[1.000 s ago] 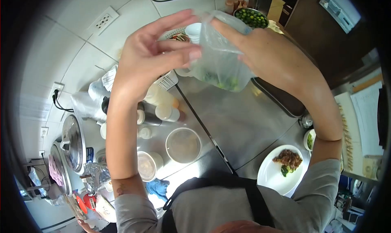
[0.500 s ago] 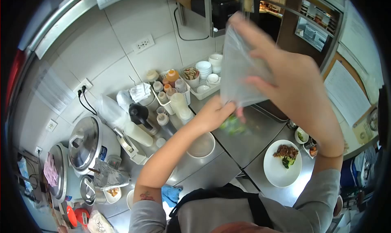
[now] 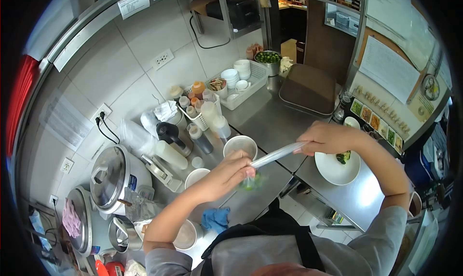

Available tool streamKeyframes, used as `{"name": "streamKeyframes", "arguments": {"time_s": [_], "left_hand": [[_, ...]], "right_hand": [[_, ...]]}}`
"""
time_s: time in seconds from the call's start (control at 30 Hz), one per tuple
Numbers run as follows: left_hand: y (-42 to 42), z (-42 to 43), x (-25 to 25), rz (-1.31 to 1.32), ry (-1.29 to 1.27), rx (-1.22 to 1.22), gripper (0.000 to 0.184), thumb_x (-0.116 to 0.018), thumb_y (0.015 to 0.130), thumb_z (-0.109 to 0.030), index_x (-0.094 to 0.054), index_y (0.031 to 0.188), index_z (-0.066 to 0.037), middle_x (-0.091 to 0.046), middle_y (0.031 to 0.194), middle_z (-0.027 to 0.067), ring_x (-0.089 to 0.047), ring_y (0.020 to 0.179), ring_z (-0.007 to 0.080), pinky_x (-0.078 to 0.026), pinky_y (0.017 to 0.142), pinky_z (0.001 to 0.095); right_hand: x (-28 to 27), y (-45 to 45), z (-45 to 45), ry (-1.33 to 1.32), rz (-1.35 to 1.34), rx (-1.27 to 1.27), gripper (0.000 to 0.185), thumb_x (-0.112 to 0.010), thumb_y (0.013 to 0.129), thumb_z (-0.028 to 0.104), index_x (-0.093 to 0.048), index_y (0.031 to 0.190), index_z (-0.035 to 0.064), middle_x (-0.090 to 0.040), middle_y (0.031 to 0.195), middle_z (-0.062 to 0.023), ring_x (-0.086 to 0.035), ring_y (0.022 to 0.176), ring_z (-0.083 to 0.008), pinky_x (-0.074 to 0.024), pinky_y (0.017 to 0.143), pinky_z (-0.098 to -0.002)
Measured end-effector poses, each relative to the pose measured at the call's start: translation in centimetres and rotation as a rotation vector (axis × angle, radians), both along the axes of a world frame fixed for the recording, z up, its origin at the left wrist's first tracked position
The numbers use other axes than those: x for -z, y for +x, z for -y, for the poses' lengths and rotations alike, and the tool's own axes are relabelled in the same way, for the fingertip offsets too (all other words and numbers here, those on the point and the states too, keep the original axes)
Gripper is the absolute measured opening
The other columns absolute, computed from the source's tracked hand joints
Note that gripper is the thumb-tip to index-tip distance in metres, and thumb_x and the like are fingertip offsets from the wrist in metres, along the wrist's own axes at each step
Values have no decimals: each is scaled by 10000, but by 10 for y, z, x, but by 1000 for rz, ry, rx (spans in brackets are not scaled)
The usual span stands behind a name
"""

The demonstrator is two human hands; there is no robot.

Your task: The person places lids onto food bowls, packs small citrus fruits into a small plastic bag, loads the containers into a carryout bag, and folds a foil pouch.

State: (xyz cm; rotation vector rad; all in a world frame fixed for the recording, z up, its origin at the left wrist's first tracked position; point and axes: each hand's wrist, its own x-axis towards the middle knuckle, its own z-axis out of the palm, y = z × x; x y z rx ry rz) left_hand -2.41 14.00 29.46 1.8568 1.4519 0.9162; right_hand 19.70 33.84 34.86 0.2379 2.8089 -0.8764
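My left hand [image 3: 230, 173] is closed around the gathered neck of a clear plastic bag [image 3: 277, 154]. Below its fingers hangs the bag's filled end, with blurred green contents [image 3: 252, 182] that look like vegetables. My right hand [image 3: 328, 138] grips the bag's other end, and the plastic is pulled into a taut, narrow strip between both hands. Under the right hand lies a white plate [image 3: 333, 179] with broccoli [image 3: 344, 157] on it; the hand covers part of the plate. Just behind the left hand stands a white round container [image 3: 240, 144].
Squeeze bottles [image 3: 200, 138] crowd the left of the steel counter, near a basket of bowls [image 3: 246, 95]. A rice cooker [image 3: 108, 174] and a blue cloth [image 3: 215, 219] are at left. A brown-lidded box [image 3: 307, 90] stands at the back; small garnish trays [image 3: 376, 121] line the right.
My right hand has come down and right from high up, drawing the bag from an open, spread shape into a tight strip. My left hand keeps hold of the neck. The view has shifted.
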Motion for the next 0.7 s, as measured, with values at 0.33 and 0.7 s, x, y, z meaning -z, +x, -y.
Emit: {"name": "streamKeyframes", "arguments": {"time_s": [0.33, 0.7], "left_hand": [[22, -4, -23, 525, 232, -298, 157, -655, 780, 6, -709, 922, -34, -684, 848, 84, -642, 767, 155, -492, 640, 243], [74, 12, 138, 142, 220, -569, 86, -688, 721, -13, -713, 791, -55, -668, 771, 72, -603, 734, 177, -457, 698, 302]], "right_hand": [[176, -45, 92, -2033, -47, -170, 214, -497, 921, 240, -507, 816, 54, -431, 712, 25, -413, 620, -98, -351, 582, -242], [184, -12, 48, -809, -327, 436, 202, -631, 863, 119, -673, 1040, 32, -652, 784, -40, -550, 637, -67, -442, 561, -199]]}}
